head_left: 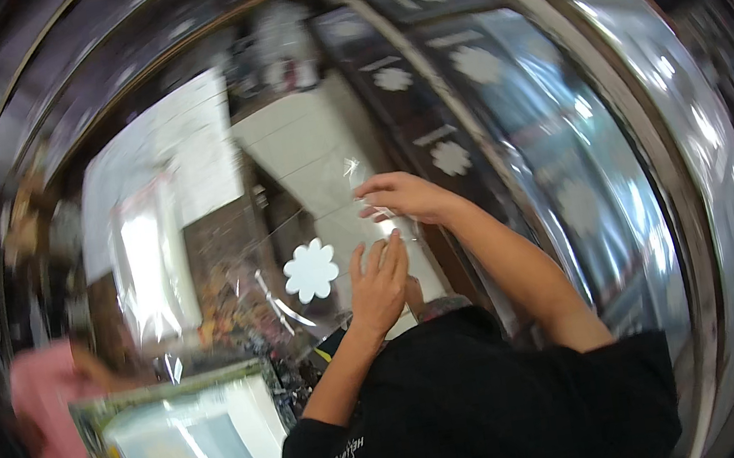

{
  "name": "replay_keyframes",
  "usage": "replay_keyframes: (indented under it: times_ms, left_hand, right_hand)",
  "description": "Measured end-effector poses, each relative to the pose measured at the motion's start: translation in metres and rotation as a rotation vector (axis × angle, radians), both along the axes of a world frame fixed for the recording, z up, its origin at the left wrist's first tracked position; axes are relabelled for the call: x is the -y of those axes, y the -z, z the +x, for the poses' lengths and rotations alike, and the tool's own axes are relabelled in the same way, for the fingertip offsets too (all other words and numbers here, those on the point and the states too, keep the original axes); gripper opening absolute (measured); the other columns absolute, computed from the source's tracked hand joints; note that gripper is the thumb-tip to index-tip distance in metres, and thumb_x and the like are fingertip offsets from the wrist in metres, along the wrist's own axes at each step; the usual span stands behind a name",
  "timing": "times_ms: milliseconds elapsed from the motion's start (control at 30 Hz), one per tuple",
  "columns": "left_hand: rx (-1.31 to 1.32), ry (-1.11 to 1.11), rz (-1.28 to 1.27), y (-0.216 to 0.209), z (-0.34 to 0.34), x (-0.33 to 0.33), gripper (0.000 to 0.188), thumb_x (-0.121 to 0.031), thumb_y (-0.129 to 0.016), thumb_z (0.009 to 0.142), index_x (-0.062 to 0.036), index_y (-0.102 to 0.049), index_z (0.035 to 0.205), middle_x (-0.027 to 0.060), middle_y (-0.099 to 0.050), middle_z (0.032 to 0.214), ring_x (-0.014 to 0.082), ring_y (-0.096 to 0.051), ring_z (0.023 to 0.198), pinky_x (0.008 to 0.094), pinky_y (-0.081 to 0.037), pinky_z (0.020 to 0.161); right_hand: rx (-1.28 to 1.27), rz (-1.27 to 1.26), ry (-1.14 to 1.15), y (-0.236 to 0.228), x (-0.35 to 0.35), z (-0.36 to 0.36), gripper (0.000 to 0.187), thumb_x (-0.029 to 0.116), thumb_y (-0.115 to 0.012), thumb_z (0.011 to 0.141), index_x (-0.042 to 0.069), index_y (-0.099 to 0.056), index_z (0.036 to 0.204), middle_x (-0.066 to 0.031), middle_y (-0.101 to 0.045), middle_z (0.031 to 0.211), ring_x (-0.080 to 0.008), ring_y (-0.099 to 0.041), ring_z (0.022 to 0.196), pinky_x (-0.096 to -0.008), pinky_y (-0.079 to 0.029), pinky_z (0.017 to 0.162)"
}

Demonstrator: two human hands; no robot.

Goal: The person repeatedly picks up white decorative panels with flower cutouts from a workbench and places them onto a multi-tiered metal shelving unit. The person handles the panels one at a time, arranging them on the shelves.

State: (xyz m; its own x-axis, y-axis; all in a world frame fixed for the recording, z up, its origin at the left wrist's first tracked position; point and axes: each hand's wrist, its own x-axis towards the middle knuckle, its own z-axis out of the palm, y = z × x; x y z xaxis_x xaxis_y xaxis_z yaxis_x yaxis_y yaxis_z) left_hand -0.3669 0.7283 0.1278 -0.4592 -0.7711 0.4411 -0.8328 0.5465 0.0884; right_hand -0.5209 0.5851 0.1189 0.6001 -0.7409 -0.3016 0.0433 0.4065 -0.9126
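Clear plastic film [314,245], carrying a white flower-shaped sticker [310,271], is held up between both hands above the cluttered work surface [227,294], roughly at its middle as seen from the head camera. The left hand [378,285] is laid flat against the film near its lower right part, fingers together and extended rather than curled, so the sheet appears pressed or steadied by the palm side; whether anything is pinched beneath it cannot be told. The right hand [404,196] is closed on the film's upper right edge, thumb and fingertips drawn together on a crinkled fold of the plastic. The sticker sits just left of the left hand, apart from both hands. Behind the film, white sheets of paper [190,150] lie toward the far left of the surface, and a dark panel [427,119] with more white flower shapes runs along the right edge. At the near left corner a pale printed tray or box [192,447] is seen, and a person in a pink sleeve [48,410] is close beside it. For the handling in progress, it is judged that the film should be kept taut between the two hands, so that creases and trapped folds are avoided. Pressure from the flat hand is best spread evenly, and the pinched edge pulled gently, since thin plastic is likely to wrinkle or cling to itself.
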Motion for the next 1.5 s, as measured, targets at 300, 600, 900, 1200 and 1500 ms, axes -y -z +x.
replay_keyframes:
  times_ms: [300, 600, 900, 1200, 1500]
  left_hand:
    - [-0.228, 0.361, 0.178, 0.022, -0.047, -0.096, 0.051, -0.017, -0.071, 0.083, 0.0020, -0.058, 0.128, 0.0201, -0.050, 0.144, 0.0383, -0.047, 0.129, 0.0582, -0.032, 0.110]
    - [-0.238, 0.390, 0.441, 0.091, -0.056, -0.143, 0.038, -0.013, -0.067, 0.086, 0.0041, -0.061, 0.119, 0.0229, -0.050, 0.139, 0.0413, -0.046, 0.126, 0.0542, -0.037, 0.107]
    - [-0.013, 0.404, 0.707, 0.198, -0.037, -0.152, 0.036, -0.018, -0.067, 0.086, 0.0026, -0.066, 0.115, 0.0234, -0.058, 0.130, 0.0417, -0.052, 0.122, 0.0510, -0.043, 0.102]
    - [0.220, 0.299, 1.017, 0.273, 0.014, -0.186, 0.036, -0.024, -0.065, 0.089, 0.0011, -0.068, 0.114, 0.0241, -0.060, 0.128, 0.0411, -0.055, 0.120, 0.0490, -0.046, 0.102]
    - [0.183, 0.206, 1.140, 0.297, 0.033, -0.211, 0.032, -0.023, -0.065, 0.090, -0.0034, -0.069, 0.115, 0.0195, -0.061, 0.127, 0.0392, -0.056, 0.118, 0.0482, -0.046, 0.100]
  right_hand:
    - [-0.265, -0.270, 0.656, -0.013, -0.173, -0.172, 0.028, 0.001, -0.050, 0.097, 0.001, -0.060, 0.123, -0.0115, -0.064, 0.125, -0.0197, -0.070, 0.100, -0.0315, -0.056, 0.085]
    - [-0.250, -0.233, 1.409, -0.043, -0.453, -0.377, 0.045, 0.003, -0.062, 0.092, 0.007, -0.053, 0.136, -0.0073, -0.056, 0.137, -0.0270, -0.060, 0.123, -0.0368, -0.047, 0.103]
    - [-0.328, 0.033, 1.940, 0.035, -0.653, -0.449, 0.032, -0.003, -0.048, 0.092, 0.005, -0.057, 0.121, -0.0083, -0.060, 0.125, -0.0249, -0.064, 0.113, -0.0327, -0.054, 0.090]
    - [-0.576, 0.085, 2.003, 0.039, -0.668, -0.429, 0.037, -0.006, -0.039, 0.088, -0.004, -0.048, 0.124, -0.0124, -0.060, 0.074, -0.0178, -0.051, 0.047, -0.0323, -0.041, 0.039]
    - [-0.621, 0.030, 1.906, 0.046, -0.677, -0.445, 0.025, -0.008, -0.041, 0.088, 0.001, -0.050, 0.110, -0.0138, -0.059, 0.073, -0.0155, -0.046, 0.045, -0.0308, -0.041, 0.040]
